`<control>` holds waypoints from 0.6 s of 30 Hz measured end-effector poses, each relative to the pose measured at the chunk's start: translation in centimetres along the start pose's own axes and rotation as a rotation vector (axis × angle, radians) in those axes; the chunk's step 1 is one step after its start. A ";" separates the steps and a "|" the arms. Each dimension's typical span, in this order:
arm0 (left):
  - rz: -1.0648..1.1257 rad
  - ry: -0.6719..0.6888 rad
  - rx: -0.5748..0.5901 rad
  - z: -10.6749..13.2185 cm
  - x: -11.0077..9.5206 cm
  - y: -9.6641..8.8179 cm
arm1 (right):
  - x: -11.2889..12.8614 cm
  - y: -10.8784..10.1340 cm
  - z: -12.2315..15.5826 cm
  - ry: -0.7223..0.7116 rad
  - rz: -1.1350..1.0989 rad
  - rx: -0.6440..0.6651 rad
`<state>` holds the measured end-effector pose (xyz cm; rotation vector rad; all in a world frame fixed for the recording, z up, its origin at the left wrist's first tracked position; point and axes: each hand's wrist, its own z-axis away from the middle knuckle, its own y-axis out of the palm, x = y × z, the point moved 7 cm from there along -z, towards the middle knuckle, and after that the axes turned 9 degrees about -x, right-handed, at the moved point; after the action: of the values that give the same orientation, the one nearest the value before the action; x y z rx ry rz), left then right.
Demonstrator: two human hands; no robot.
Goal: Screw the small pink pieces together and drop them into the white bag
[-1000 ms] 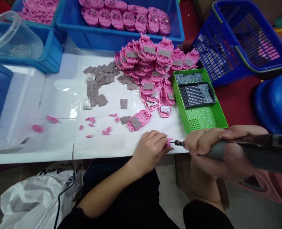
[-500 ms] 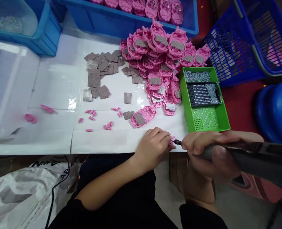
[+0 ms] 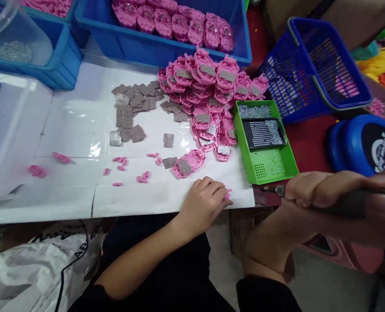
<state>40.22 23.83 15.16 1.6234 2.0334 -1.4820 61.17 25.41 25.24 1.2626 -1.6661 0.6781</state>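
My left hand point(image 3: 203, 200) rests on the white sheet point(image 3: 82, 134) near its front edge, fingers curled and pinching a small pink part point(image 3: 227, 193). My right hand point(image 3: 322, 190) is wrapped round a dark electric screwdriver point(image 3: 348, 203); its bit point(image 3: 270, 189) points left and sits off the sheet, below the green tray point(image 3: 292, 158). A pink shell with a grey plate point(image 3: 188, 164) lies just beyond my left hand. Behind it is a heap of pink shells point(image 3: 208, 91) and loose grey plates point(image 3: 132, 108).
The green tray holds a black screw grid point(image 3: 262, 132) and loose screws. Blue bins point(image 3: 153, 47) with pink shells stand at the back, a blue basket point(image 3: 312, 65) at right, a blue round thing point(image 3: 368, 143) beside it. Small pink bits point(image 3: 140, 177) are scattered on the sheet. A white bag point(image 3: 33, 268) lies below.
My right hand has drawn the screwdriver to the right, away from the pink part in my left hand. The left hand has stayed in place.
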 end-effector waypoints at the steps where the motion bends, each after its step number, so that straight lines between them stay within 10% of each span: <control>1: 0.007 0.008 -0.025 0.0 -0.1 -0.2 | 0.3 -1.3 -0.8 -0.120 -0.052 -0.093; 7: 0.079 0.034 -0.095 -0.1 -0.3 -1.3 | -3.9 0.1 -4.3 -0.142 -0.114 -0.288; 18: 0.034 0.068 -0.099 0.3 -0.6 -1.5 | -4.2 0.4 -3.1 -0.138 -0.039 -0.361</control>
<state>39.15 23.33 16.24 1.6821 2.0680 -1.3110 62.05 30.02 22.87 1.0962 -1.7752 0.2535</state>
